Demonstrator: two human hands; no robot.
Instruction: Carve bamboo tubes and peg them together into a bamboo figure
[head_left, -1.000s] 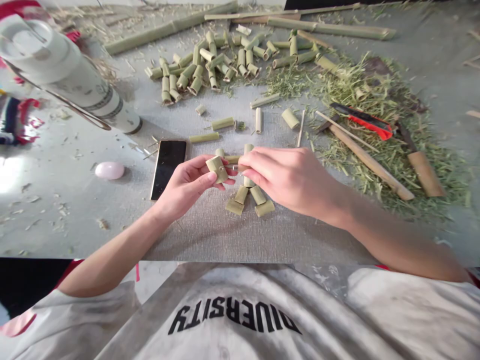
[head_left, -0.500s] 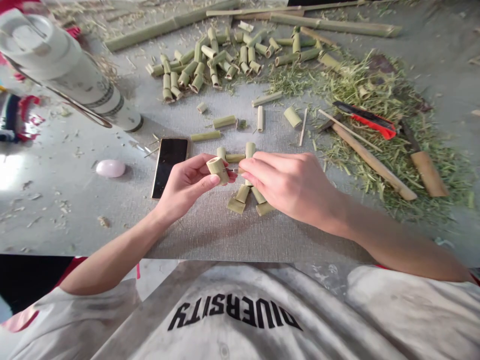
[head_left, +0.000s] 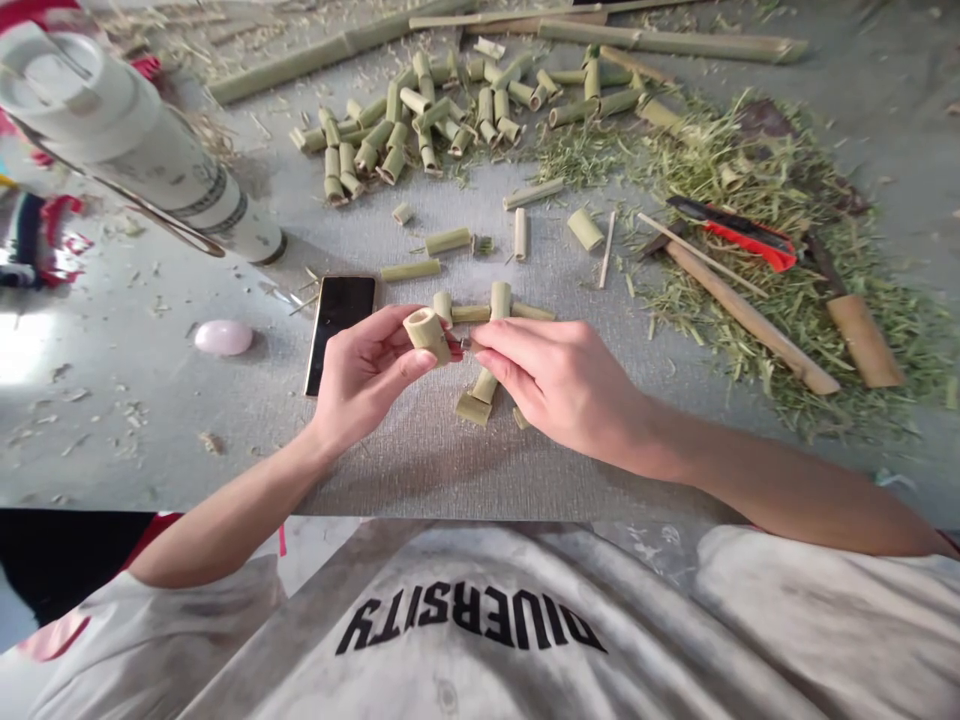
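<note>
1. The work looks partway along. Many bamboo lengths are already cut, and the laid-out pieces (head_left: pixel 500 298), near the middle of the desk's (head_left: pixel 420 460) near edge, make a branching pattern, partly hidden by the right hand (head_left: pixel 555 375).
2. The held piece (head_left: pixel 424 335) is in the left hand (head_left: pixel 367 375), raised over the desk toward its near edge, left of the pattern's upright middle. Its hollow end faces up and slightly left. It seems unfinished, since the tool (head_left: pixel 466 343) is at its side.
3. What is left is harder to judge: loose pieces (head_left: pixel 448 241) lie beyond the hands, and a pile (head_left: pixel 427 115) of cut lengths sits closer to the desk's far edge. None of these is joined to the pattern.
4. The left fingers are closed on the held piece, thumb on the near side and the others behind, spread only as wide as the piece.
5. The right thumb and fingertips pinch the tool narrowly. Its thin metal end points at the piece's right side; whether it has gone in I cannot tell, and the grip hides most of it.
6. The phone (head_left: pixel 341 325) lies just beyond the left hand; the knife (head_left: pixel 754 240) rests on shavings (head_left: pixel 697 160) toward the desk's right edge.
</note>
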